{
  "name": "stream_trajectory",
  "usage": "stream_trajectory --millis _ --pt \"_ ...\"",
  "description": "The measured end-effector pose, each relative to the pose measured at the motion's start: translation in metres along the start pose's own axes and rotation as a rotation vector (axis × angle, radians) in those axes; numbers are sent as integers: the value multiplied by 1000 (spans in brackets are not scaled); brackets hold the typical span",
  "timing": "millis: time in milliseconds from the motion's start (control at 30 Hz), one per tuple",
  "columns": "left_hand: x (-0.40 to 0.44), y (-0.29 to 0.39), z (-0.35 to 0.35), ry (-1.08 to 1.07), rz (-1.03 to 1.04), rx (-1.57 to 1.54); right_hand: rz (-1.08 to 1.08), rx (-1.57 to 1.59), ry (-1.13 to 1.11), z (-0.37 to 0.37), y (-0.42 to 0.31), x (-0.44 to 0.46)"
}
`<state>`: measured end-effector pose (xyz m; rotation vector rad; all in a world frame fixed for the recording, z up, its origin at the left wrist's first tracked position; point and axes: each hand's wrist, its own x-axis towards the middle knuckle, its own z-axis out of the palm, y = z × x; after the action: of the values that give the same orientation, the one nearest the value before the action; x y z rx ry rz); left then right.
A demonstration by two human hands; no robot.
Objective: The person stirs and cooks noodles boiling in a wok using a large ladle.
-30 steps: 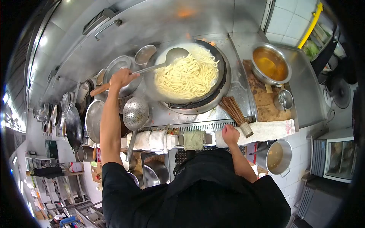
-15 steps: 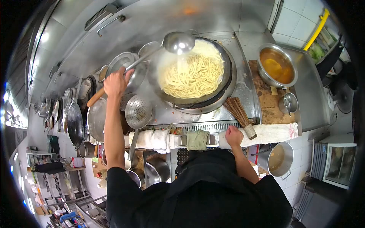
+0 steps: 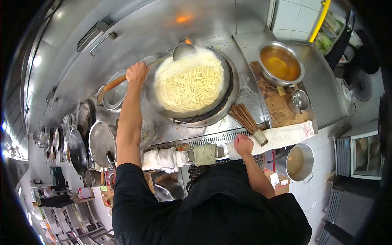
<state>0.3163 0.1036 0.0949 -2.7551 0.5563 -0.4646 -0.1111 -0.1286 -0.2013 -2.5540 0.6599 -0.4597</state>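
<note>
My left hand [image 3: 137, 72] is closed round the handle of a long ladle [image 3: 184, 50], whose wooden end sticks out to the left. The ladle's bowl is at the far rim of a big wok [image 3: 226, 87]. Thick pale noodles [image 3: 190, 87] lie in cloudy, steaming liquid in the wok. My right hand [image 3: 243, 144] is a fist on the white cloth [image 3: 286, 136] at the counter's front edge, just left of a bamboo brush [image 3: 249, 122]. What it may hold is hidden.
At the right, a steel bowl of orange-brown liquid [image 3: 281, 64] and a small metal pot [image 3: 298, 101] stand on cardboard. A perforated strainer [image 3: 148, 132] is partly behind my left arm. A tall pot [image 3: 296, 162] stands below the counter's right side. Pans hang at the left.
The ladle rose above the noodles, then came down at the wok's far rim. My left hand moved farther forward with it. My right fist stayed at the front edge.
</note>
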Motion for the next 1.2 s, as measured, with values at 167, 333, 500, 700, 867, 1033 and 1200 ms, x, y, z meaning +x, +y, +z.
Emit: stream_trajectory --millis 167,333,500,700,867,1033,1200 --pt "4 -3 -9 -352 84 -10 -18 -6 -5 1 -1 0" --pt "-15 -18 5 -464 78 -82 -38 13 34 -1 -3 1" --pt "-35 -33 -2 -602 51 -229 -25 10 28 2 -2 1" --pt "-63 -44 -28 -548 47 -236 -54 0 42 5 1 2" --pt "-85 -48 -34 -432 3 -199 -24 5 29 4 1 3" --pt "-119 -40 -55 -382 -79 -202 0 -43 -63 3 2 4" --pt "-150 -45 -55 -206 -100 -158 -25 -31 -23 4 2 4"
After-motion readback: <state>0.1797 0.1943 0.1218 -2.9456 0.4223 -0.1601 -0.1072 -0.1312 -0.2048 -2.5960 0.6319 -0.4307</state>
